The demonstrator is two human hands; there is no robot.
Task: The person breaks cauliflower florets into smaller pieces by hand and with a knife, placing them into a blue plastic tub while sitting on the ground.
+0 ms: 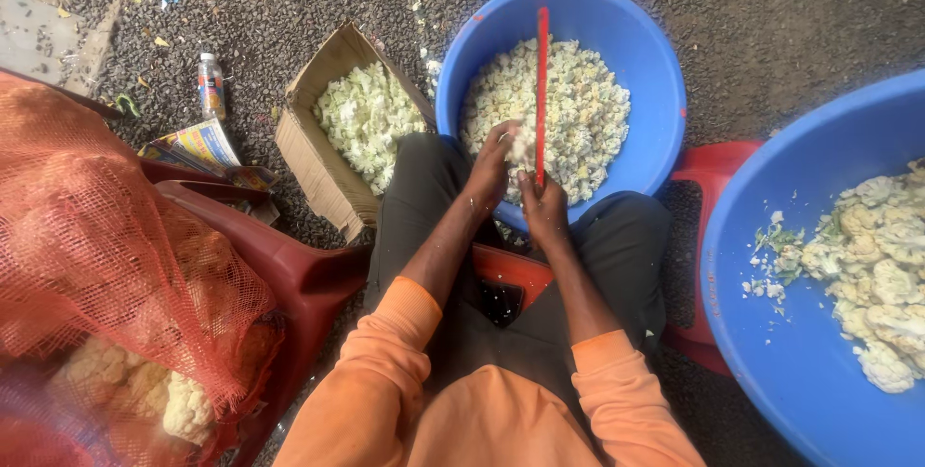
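the left hand (493, 160) pinches a small cauliflower piece (521, 146) just beside a red upright blade (542, 91), whose long axis runs away from the person over the blue tub (665, 81) of cut florets. the right hand (545, 209) is closed around the blade's near end, at the tub's near rim.

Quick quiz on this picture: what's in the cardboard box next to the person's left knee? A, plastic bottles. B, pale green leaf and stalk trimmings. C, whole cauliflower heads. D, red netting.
B: the open cardboard box holds a pile of pale green trimmings, while the cut white florets lie in the blue tub in front of the hands.
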